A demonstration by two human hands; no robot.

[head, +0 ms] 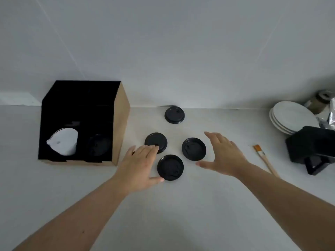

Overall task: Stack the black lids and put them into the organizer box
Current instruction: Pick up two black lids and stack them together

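Note:
Several black round lids lie on the white counter: a far lid (174, 115), a left lid (155, 141), a right lid (194, 150) and a near lid (170, 167). My left hand (138, 164) is open, spread beside the near lid, its thumb touching that lid's near-left rim and its fingers overlapping the left lid. My right hand (223, 153) hovers open just right of the right lid, holding nothing. The organizer box (120, 124), brown outside and black inside, stands at the left; its right slot holds black lids (98, 144).
White lids (64, 142) fill the box's left slot. At the right stand stacked white plates (290, 116), a black holder (311, 147), a jar (319, 101) and foil (330, 116). A wooden brush (263, 159) lies by my right forearm. A wall runs behind the counter.

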